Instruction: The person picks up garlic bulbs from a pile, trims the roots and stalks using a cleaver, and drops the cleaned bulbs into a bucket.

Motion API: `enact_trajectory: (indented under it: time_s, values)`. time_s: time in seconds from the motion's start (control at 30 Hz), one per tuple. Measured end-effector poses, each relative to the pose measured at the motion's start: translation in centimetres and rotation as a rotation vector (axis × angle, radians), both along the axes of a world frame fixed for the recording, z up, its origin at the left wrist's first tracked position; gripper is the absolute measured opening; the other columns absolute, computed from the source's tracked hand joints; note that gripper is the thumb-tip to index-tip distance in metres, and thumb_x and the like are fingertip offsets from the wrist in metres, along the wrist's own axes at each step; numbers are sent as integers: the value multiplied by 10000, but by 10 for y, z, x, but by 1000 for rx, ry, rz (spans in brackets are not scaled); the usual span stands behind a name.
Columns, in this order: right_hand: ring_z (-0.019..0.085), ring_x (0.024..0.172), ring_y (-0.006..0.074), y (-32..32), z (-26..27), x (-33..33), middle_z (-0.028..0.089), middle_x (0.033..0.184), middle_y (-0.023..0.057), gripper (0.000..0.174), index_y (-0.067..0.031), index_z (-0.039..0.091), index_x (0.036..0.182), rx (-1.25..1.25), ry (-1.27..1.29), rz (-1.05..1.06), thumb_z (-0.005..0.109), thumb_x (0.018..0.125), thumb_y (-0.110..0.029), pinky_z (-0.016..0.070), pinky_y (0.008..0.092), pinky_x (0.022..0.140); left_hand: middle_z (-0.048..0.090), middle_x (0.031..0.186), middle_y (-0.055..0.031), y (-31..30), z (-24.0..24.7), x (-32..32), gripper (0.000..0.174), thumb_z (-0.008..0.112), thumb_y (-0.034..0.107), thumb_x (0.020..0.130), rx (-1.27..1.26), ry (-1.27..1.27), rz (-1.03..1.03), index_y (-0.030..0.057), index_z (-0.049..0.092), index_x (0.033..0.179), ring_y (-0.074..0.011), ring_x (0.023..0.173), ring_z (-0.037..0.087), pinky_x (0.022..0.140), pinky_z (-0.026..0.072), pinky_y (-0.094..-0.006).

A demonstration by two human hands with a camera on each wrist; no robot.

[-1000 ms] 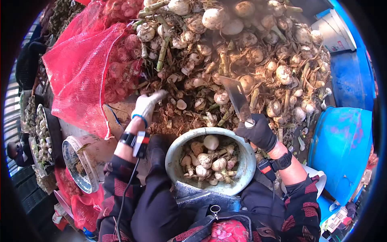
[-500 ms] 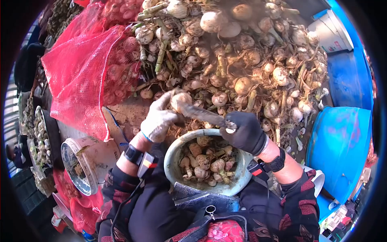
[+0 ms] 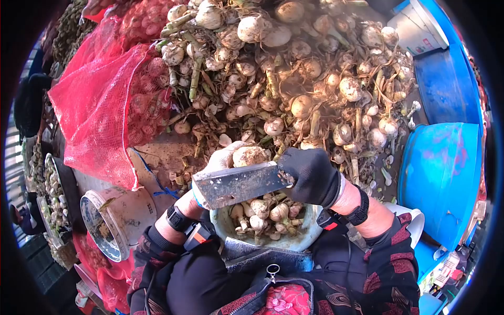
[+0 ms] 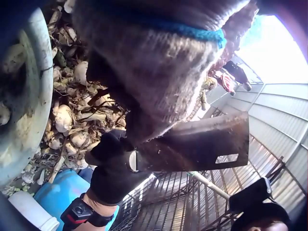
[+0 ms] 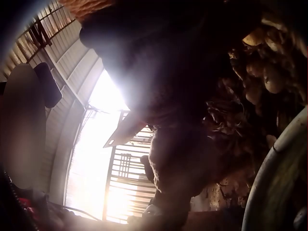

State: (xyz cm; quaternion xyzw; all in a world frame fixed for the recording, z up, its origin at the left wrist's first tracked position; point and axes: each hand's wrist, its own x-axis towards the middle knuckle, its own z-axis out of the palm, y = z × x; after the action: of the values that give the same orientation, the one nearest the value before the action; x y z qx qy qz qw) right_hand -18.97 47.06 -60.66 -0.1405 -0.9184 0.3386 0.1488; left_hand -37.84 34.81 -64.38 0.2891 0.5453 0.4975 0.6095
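In the head view my left hand (image 3: pixel 223 159), in a whitish knit glove, holds a dirt-covered garlic bulb (image 3: pixel 249 156). My right hand (image 3: pixel 311 177), in a black glove, grips a cleaver (image 3: pixel 236 185) by its handle. The broad, stained blade lies across in front of the bulb and overlaps part of the left glove. Below both hands, between the knees, sits a pale green basin (image 3: pixel 313 223) with several trimmed bulbs (image 3: pixel 280 212) in it. From the left wrist, the blade shows a slot near its far end; the glove hides the bulb there.
A big heap of garlic (image 3: pixel 302 107) with stalks and roots spreads ahead. At left stand a red mesh sack (image 3: pixel 97 115) and a white bucket (image 3: pixel 128 212) on its side. Blue tubs (image 3: pixel 441 184) and a white pail (image 3: pixel 418 29) line the right.
My left hand reached to the heap and came back with a garlic bulb. The cleaver swung from pointing up and away to lying leftward across the bulb, now lower, over the basin's far edge.
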Motion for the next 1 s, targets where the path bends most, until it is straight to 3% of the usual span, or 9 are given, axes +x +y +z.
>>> enact_trajectory:
  time_s: [0.23,0.33,0.37,0.47,0.5,0.6,0.77,0.93,1.0]
  values:
    - [570,581,331,4,-7,5,538,651,101,115,-99,586,685,18,-8,36,650,594,-130,447,395,474,638,1009,-111,-3,-8,-2,516,769,240,704,56,373,-316,9,588,1129,-201,961,599,859,461,-305]
    - [573,564,343,10,-23,9,551,629,116,113,-101,595,679,24,-40,14,664,637,-180,449,403,473,609,1112,-84,-42,-25,4,683,818,218,670,-112,-448,-18,13,513,1245,-169,1019,561,910,442,-288]
    - [576,556,349,13,-33,13,556,613,127,140,-99,599,675,35,-93,-21,676,664,-216,451,407,475,601,1141,-77,-5,30,0,620,810,179,699,48,-211,-387,36,543,1239,-174,1032,573,946,428,-322]
    - [570,540,352,32,-77,46,537,575,158,313,-70,552,619,49,-294,-161,737,683,-314,444,395,475,643,1006,-40,2,58,-6,734,910,227,525,149,145,-553,30,586,1153,-126,932,585,839,474,-273]
    - [566,535,349,26,-71,45,534,579,161,321,-65,538,609,52,-214,-188,747,672,-299,439,391,474,645,974,-27,3,51,-13,698,919,196,511,-178,-36,-469,18,597,1104,-105,914,583,827,474,-253]
    - [572,532,191,29,-43,33,578,587,83,296,-47,599,680,-287,-120,-267,744,753,-294,445,313,508,644,951,-5,11,49,1,593,901,158,562,-178,47,-288,16,601,1053,-88,864,588,799,486,-242]
    - [484,564,122,0,-12,12,525,621,53,527,-39,581,727,-674,-43,-198,814,662,-507,419,291,534,629,787,-228,21,33,29,372,703,287,713,-10,767,-553,25,576,945,-402,754,625,676,506,-446]
    - [489,589,92,13,-30,21,560,648,3,367,-28,598,755,-656,-40,-366,803,681,-323,433,279,557,565,1177,-134,19,34,0,890,859,105,575,16,83,-297,2,392,1326,-222,1034,574,869,518,-389]
    - [532,613,77,16,-29,25,594,680,-7,340,-25,637,802,-854,46,-509,801,700,-304,441,260,553,534,1233,-127,18,30,-9,838,828,28,609,-61,-274,-92,9,389,1323,-249,1064,569,909,513,-371]
